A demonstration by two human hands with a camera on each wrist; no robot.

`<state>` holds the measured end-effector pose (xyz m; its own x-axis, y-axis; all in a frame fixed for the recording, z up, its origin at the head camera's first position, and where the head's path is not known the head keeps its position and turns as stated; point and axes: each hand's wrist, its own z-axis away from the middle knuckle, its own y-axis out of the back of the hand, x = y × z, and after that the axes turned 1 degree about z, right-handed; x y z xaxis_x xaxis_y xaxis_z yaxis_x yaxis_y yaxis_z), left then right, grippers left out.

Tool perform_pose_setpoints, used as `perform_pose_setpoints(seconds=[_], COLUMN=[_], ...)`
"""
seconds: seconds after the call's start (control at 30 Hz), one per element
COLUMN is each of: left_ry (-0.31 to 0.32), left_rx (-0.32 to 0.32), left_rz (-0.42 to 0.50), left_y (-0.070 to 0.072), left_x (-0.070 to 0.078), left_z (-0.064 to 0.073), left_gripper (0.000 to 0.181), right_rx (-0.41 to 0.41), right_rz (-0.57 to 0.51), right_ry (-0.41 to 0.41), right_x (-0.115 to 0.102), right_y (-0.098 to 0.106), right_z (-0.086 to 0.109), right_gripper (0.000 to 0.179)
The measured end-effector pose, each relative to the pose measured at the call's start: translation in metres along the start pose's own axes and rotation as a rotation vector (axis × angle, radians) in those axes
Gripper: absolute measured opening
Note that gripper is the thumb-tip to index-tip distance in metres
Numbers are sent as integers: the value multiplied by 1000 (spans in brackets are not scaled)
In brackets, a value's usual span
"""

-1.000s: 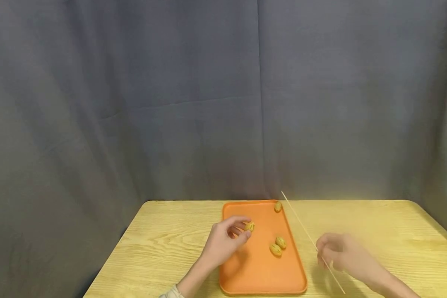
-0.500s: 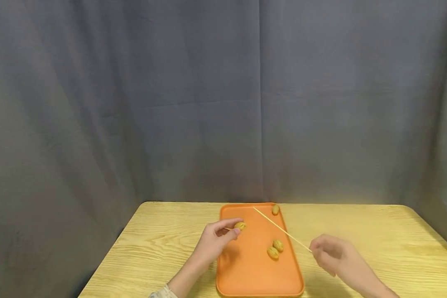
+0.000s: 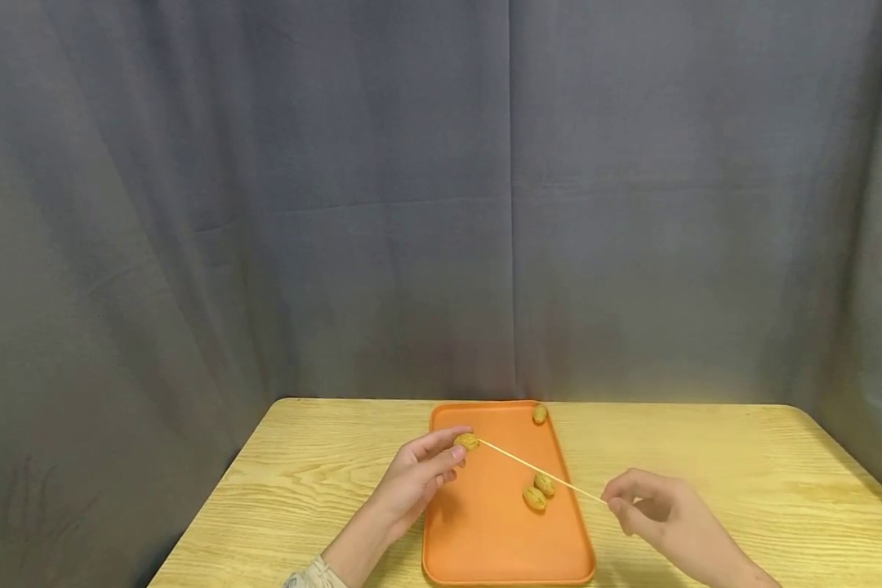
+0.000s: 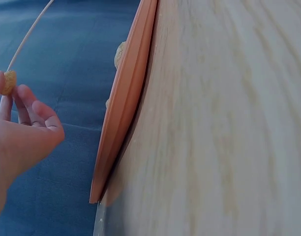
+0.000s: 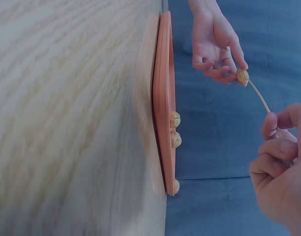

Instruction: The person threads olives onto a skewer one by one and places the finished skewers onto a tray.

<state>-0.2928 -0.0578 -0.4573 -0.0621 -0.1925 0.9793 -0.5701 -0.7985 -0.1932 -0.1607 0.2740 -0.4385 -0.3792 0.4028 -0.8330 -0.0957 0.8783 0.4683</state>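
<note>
Between thumb and fingers, my left hand (image 3: 409, 480) pinches a wrinkled, yellow-tan oval piece (image 3: 467, 442), resembling a candied date, above the left part of an orange tray (image 3: 500, 547). A thin wooden skewer (image 3: 536, 469) slants from my right hand (image 3: 661, 516), which pinches it near its lower end. In the head view, its far tip meets the right end of the held piece. How deep it goes cannot be told. The right wrist view has the skewer (image 5: 259, 95) at the oval piece (image 5: 243, 76) too. Two similar pieces (image 3: 535, 499) lie side by side in the tray.
Another oval piece (image 3: 540, 414) lies at the tray's far right corner. The tray rests on a light wood-grain table (image 3: 742, 457). Grey-blue cloth (image 3: 382, 204) hangs behind and at both sides.
My right hand has turned the skewer and moved left, bringing its far tip to the oval piece. The left hand has shifted slightly left with the piece still pinched.
</note>
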Motion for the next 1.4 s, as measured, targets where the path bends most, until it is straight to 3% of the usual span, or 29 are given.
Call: perform_pose_setpoints(seconds=[0.67, 0.9, 1.4], left_ry=[25, -8, -46], left_rx=[-28, -67, 29], left_rz=[52, 56, -26], left_y=[-1, 0, -9], left_x=[-1, -3, -7], left_z=[1, 2, 2], left_gripper=[45, 38, 36], right_rx=[-22, -40, -82], right_rz=[45, 24, -8], right_ry=[36, 37, 2], right_x=[3, 3, 3], right_y=[0, 0, -5], right_z=[1, 1, 0], right_gripper=[11, 10, 11])
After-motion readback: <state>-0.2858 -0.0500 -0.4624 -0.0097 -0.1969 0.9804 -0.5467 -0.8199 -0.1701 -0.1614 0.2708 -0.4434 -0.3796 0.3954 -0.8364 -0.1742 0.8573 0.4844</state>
